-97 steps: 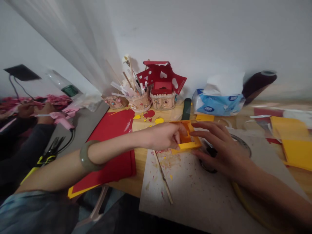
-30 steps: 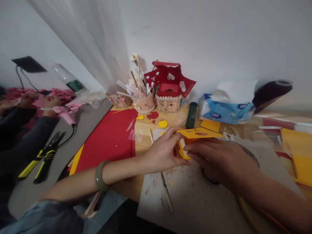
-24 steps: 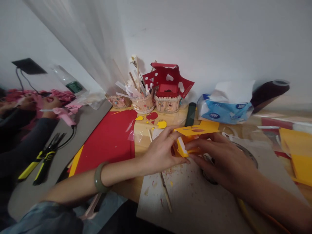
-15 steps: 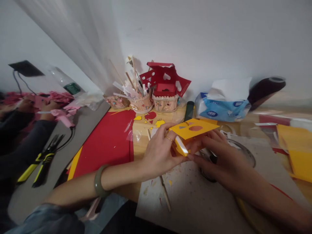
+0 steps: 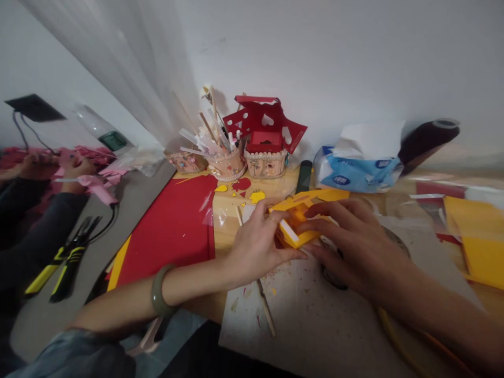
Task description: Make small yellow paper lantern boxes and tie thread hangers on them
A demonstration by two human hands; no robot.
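Between my hands is a small yellow paper box point(image 5: 303, 239), held above the grey work board and tilted so that its hollow inside faces me. My left hand point(image 5: 258, 236), with a ring and a green bangle, grips the box's left side, thumb underneath. My right hand point(image 5: 354, 247) holds the right side, its fingers curled over and into the opening and the thumb below. A white strip shows along the box's near left edge. Part of a dark round object point(image 5: 334, 275) lies beneath my right hand, mostly hidden.
A thin stick point(image 5: 266, 310) and paper scraps lie on the grey board point(image 5: 244, 341). Red sheets point(image 5: 173, 226) are at left, yellow sheets point(image 5: 484, 252) at right. Behind stand decorated cups point(image 5: 226, 165), a red paper box point(image 5: 265, 139) and tissues point(image 5: 358, 170). Pliers point(image 5: 71, 262) lie near another person's hands point(image 5: 79, 168).
The yellow box has tipped, so its printed top panel has swung back and the inside shows. My right fingers have moved up and over into the opening.
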